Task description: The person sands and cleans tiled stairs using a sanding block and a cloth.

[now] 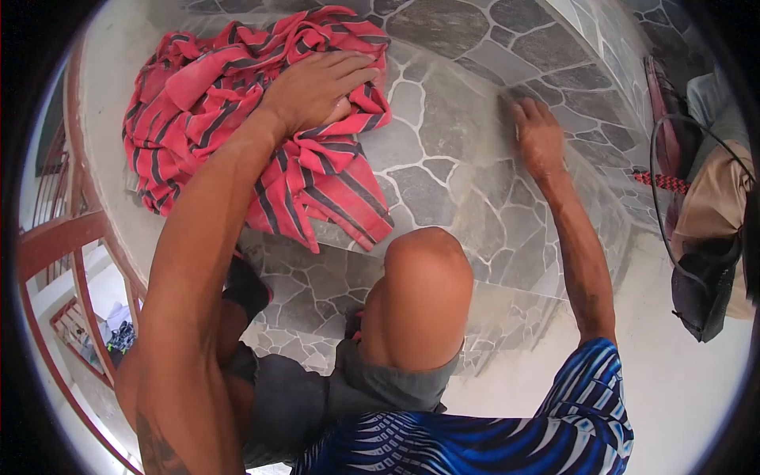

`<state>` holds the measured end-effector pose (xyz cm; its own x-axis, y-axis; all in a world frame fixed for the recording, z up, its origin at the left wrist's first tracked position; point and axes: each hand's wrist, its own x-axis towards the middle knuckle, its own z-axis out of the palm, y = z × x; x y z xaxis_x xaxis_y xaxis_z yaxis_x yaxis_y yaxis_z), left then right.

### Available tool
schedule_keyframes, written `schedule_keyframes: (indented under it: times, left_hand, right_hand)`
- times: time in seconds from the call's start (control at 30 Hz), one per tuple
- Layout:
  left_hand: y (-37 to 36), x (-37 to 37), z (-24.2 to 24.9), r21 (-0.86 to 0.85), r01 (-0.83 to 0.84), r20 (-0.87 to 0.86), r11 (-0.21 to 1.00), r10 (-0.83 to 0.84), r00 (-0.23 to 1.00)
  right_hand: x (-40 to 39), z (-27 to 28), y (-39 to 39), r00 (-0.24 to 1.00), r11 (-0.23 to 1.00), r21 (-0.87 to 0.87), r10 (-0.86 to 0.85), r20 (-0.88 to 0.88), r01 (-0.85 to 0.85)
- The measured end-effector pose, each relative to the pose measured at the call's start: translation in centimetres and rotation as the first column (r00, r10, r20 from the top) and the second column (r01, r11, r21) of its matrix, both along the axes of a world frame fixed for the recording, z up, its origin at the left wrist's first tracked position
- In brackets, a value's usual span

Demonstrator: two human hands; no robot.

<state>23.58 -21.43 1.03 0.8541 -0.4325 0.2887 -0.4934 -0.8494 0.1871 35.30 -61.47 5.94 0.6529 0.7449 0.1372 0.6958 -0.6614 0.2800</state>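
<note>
A crumpled red cloth with black stripes [229, 119] lies in a heap on the stone-patterned step [427, 190]. On top of its right part rests my left hand [321, 91], palm down with the fingers stretched out over the folds. My right hand [540, 141] is apart from the cloth, low at the step's surface near where it meets the riser [554, 55]. Its fingers are curled in, and whatever they may hold is hidden. Light, dusty smears show on the stones between the two hands.
A brown railing [59, 241] runs along the left side. At the right hang bags and cloths [712, 198] with a black cable loop [661, 229] and a red-black cord [661, 182]. My bent knee [427, 261] stands close to the step's front edge.
</note>
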Motion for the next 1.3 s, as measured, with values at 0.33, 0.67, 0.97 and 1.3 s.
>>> schedule_keyframes:
  times: [0.33,0.67,0.97,1.3]
  left_hand:
    - [0.1,-0.2,-0.1,-0.033,-0.005,0.051,0.999,0.007,0.999]
    - [0.1,0.2,-0.3,-0.003,0.018,0.100,1.000,-0.018,0.995]
    - [0.1,0.3,-0.6,-0.012,0.003,0.169,1.000,0.000,0.986]
    - [0.2,0.2,-0.4,0.014,0.003,0.070,1.000,-0.004,0.998]
  right_hand:
    - [0.5,1.4,0.1,0.987,0.992,-0.014,-0.128,-0.093,0.127]
    - [0.3,-1.0,0.5,1.000,0.998,-0.056,-0.009,0.011,0.010]
    - [0.3,0.4,0.4,0.999,1.000,-0.023,-0.019,0.051,0.020]
    - [1.9,-0.7,-0.2,0.992,0.993,0.035,0.107,0.073,-0.110]
